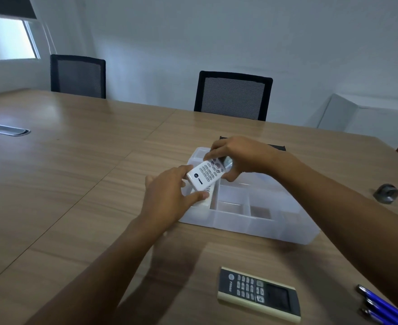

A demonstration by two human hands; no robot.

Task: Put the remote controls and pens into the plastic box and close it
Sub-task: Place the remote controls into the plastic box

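Here white remote (pixel 205 174) runs near-left to far-right, tilted over box (pixel 251 221); left hand (pixel 167 198) pinches near end, right hand (pixel 237 158) grips far end.

A wooden surface (pixel 76 160) carried a clear box (pixel 251 221) at centre, a dark remote (pixel 258 293) near, blue pens (pixel 378 306) near right, a metal object (pixel 386 193) right.

Single head-worn wide-angle view, looking forward and down from close above the table (pixel 76 160), facing two chairs (pixel 233 95) and the wall (pixel 240 31)
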